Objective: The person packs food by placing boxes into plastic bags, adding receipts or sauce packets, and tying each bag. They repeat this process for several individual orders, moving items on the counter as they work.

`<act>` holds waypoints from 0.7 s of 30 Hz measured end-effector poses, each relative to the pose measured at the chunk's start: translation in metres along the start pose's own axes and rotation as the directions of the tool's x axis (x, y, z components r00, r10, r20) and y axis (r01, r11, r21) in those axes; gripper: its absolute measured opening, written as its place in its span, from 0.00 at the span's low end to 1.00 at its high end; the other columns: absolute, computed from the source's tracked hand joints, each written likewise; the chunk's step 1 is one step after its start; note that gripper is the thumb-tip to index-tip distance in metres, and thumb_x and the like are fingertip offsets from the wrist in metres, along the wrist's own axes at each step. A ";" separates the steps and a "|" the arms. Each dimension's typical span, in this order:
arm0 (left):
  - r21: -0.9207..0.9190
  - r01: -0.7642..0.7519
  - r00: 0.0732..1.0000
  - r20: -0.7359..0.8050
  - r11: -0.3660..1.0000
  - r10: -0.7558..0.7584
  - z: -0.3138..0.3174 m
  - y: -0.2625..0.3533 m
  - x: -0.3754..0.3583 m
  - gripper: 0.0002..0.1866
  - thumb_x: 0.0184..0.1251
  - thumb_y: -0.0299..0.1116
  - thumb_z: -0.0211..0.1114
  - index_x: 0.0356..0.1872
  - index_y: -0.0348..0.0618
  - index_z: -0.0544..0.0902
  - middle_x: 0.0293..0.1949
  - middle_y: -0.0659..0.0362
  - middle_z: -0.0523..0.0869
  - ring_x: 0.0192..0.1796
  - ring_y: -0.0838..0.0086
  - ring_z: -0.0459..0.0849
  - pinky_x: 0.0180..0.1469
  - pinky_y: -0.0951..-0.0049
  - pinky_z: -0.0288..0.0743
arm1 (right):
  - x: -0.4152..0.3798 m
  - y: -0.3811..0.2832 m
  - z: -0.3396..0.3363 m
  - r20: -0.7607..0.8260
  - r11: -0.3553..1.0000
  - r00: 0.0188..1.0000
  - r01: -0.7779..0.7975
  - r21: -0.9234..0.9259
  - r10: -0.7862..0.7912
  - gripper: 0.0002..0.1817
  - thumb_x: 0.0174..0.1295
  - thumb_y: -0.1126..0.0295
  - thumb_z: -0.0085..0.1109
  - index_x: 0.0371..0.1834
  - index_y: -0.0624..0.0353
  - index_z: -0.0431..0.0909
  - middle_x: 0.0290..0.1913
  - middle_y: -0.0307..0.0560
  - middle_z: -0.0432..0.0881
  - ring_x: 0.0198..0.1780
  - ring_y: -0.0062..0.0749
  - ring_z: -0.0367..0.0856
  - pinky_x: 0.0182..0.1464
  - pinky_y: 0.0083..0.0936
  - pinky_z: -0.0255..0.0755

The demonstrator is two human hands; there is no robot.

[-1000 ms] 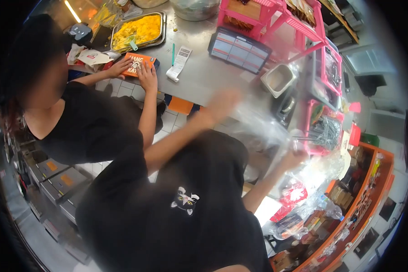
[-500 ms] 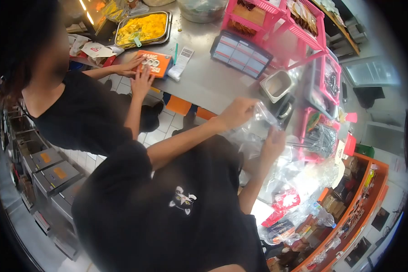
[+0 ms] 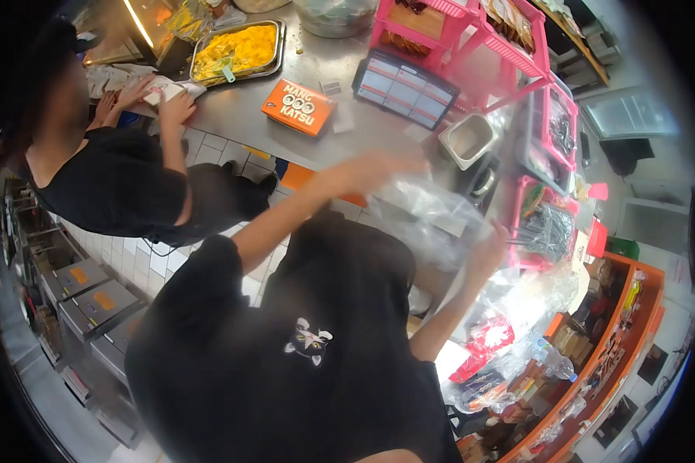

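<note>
A clear plastic bag (image 3: 440, 212) is stretched between my two hands over the counter's front edge. My left hand (image 3: 382, 168), blurred by motion, grips the bag's left end. At its right end my right hand (image 3: 493, 241) has its fingers closed on the plastic. An orange box with white lettering (image 3: 299, 107) lies on the steel counter (image 3: 316, 150), beyond my left forearm. More clear plastic (image 3: 517, 301) is heaped to the right of my right forearm.
Beyond the bag are a tablet (image 3: 405, 89), a steel container (image 3: 469, 142) and pink baskets (image 3: 510, 46). A tray of yellow food (image 3: 235, 52) is at the back left. A co-worker (image 3: 108, 185) handles a white-topped box (image 3: 162, 90). Orange shelving (image 3: 594, 363) stands right.
My hands have moved apart, spreading the bag between them. The co-worker has let go of the orange box and reached left to another box. The pen and paper slip beside the orange box are gone.
</note>
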State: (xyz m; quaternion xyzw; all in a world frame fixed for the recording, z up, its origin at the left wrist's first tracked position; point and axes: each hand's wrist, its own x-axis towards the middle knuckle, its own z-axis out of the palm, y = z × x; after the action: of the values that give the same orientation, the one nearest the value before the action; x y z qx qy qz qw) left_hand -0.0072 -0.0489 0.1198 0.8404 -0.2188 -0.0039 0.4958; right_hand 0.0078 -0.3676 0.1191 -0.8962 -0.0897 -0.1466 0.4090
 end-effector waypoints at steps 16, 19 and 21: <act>0.049 0.171 0.961 -0.227 0.984 -0.156 0.019 0.026 0.041 0.18 0.62 0.40 0.65 0.48 0.42 0.76 0.27 0.52 0.82 0.27 0.54 0.79 0.36 0.57 0.74 | 0.029 -0.032 0.012 -0.101 0.954 0.951 -0.283 0.097 0.293 0.27 0.51 0.84 0.53 0.58 0.61 0.72 0.45 0.53 0.80 0.44 0.41 0.79 0.50 0.29 0.72; 0.477 0.132 0.954 -0.298 0.869 0.019 0.013 -0.029 0.048 0.15 0.59 0.33 0.64 0.47 0.42 0.78 0.32 0.50 0.85 0.24 0.54 0.77 0.36 0.58 0.75 | 0.032 -0.033 0.000 0.201 0.915 0.924 -0.255 -0.312 0.326 0.25 0.56 0.77 0.63 0.58 0.65 0.71 0.52 0.59 0.81 0.54 0.50 0.79 0.59 0.35 0.70; 0.451 0.232 0.936 -0.346 0.862 -0.072 -0.021 -0.022 0.054 0.20 0.55 0.26 0.61 0.52 0.44 0.78 0.37 0.47 0.86 0.23 0.58 0.80 0.33 0.60 0.76 | 0.036 -0.002 -0.015 0.042 0.926 0.965 -0.238 -0.292 0.261 0.24 0.57 0.74 0.64 0.57 0.66 0.72 0.53 0.59 0.80 0.53 0.50 0.79 0.58 0.36 0.70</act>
State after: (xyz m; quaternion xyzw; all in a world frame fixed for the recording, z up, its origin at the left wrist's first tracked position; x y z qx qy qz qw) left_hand 0.0543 -0.0429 0.1237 0.9418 -0.0623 0.1465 0.2962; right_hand 0.0384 -0.3758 0.1423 -0.9548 0.0307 -0.0690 0.2874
